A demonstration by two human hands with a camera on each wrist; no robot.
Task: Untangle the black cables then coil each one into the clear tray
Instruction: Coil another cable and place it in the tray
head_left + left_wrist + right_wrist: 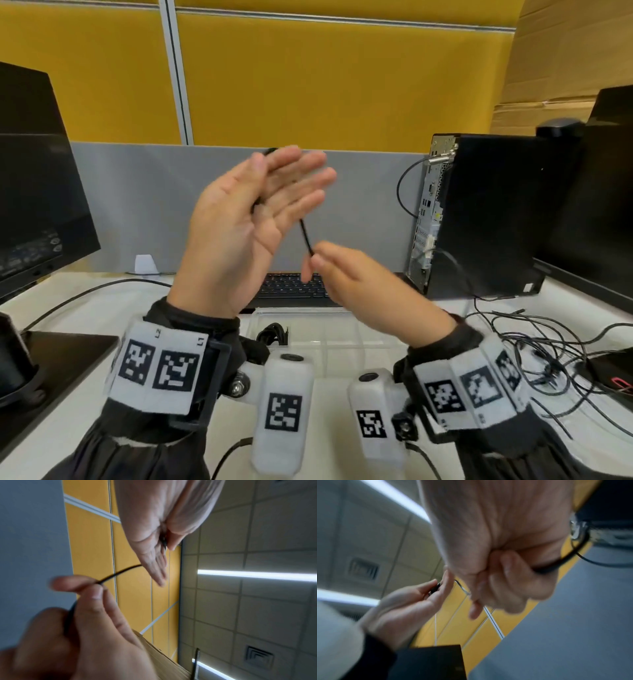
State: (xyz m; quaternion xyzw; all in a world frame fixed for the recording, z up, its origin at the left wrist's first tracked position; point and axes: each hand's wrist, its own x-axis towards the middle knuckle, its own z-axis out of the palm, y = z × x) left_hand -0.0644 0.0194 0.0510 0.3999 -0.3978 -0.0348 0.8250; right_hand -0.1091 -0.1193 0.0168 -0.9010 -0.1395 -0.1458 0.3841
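Black cable (306, 236): right hand (356, 277) pinches it; left hand (246, 219) flat-fingered, serving as winding form. Keep loops even, tension light, for the clear tray (342, 329).

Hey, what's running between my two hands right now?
A taut stretch of black cable spans from the raised left hand down to the right hand, which pinches it. The head view shows it best.

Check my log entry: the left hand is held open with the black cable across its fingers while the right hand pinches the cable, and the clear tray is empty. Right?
Not quite: the head view shows the clear tray already holds a coiled black cable. The rest stands: left hand open, right hand pinching the black cable.
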